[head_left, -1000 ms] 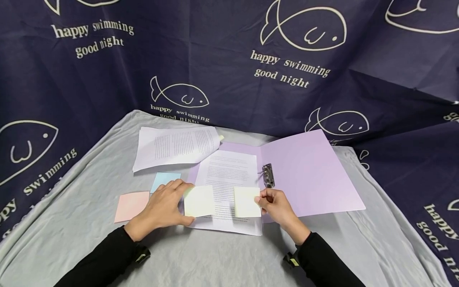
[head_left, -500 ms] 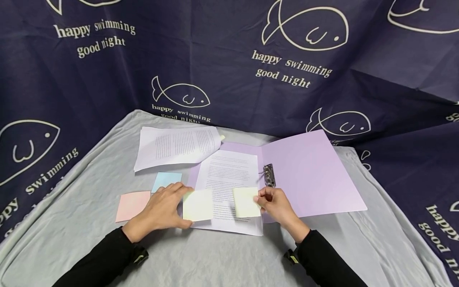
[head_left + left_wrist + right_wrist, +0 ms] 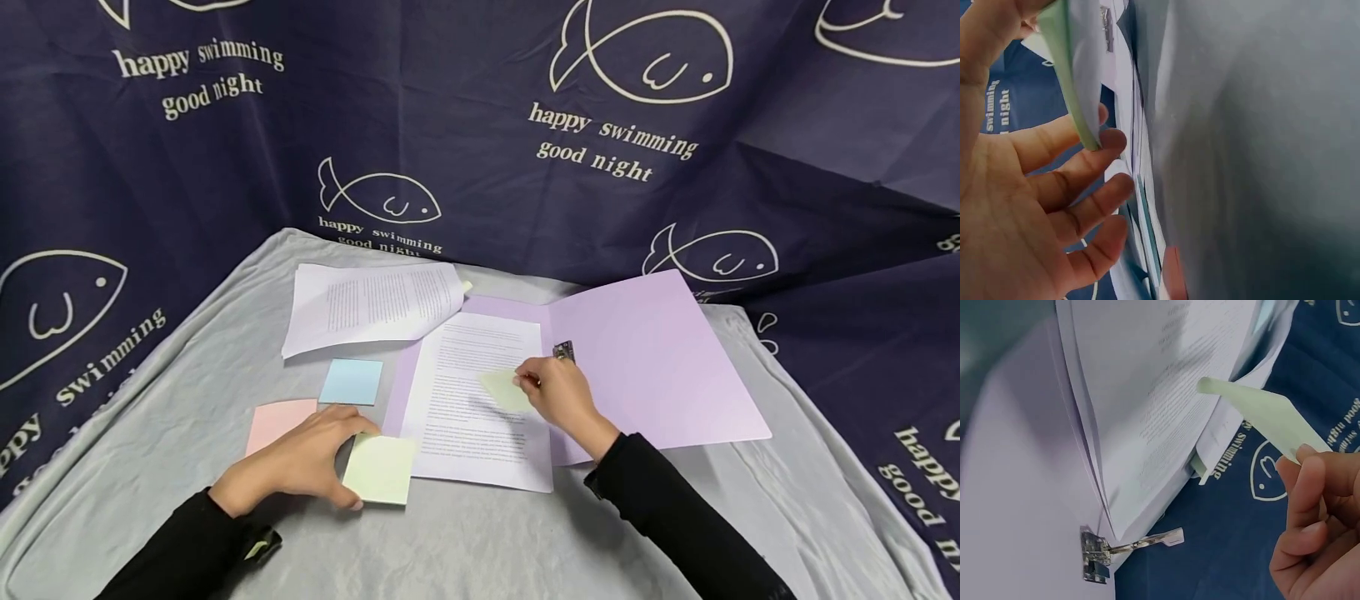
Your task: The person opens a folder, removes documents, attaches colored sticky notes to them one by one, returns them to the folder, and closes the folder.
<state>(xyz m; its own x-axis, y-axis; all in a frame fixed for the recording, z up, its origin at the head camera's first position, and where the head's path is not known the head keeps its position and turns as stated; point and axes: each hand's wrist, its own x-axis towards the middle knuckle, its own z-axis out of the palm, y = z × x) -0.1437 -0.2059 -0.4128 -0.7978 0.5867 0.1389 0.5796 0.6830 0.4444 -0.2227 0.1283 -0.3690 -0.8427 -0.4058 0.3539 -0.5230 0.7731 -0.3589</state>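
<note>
My left hand (image 3: 296,458) grips a pale green sticky note pad (image 3: 381,471) by its edges, thumb at the near side and fingers at the far side. In the left wrist view the pad (image 3: 1063,69) shows edge-on. Between thumb and fingertips, my right hand (image 3: 564,398) pinches a single pale green sticky note (image 3: 501,388) above the printed page (image 3: 476,446). In the right wrist view this note (image 3: 1266,415) hangs in the air with a curled end, apart from the paper. The page lies in an open lilac folder (image 3: 652,367), whose metal clip (image 3: 1094,556) is partly hidden by my right hand in the head view.
Turned-over printed sheets (image 3: 375,308) curl to the folder's left, with a small green tab (image 3: 467,287) at their edge. A blue sticky pad (image 3: 351,383) and a pink one (image 3: 279,423) lie beside my left hand. A grey cloth (image 3: 480,550) covers the table; a dark fish-print curtain (image 3: 480,100) hangs behind.
My left hand has moved left and nearer with the pad, off the page, uncovering the blue pad. My right hand has moved up and slightly left with the note, now tilted and covering part of the clip.
</note>
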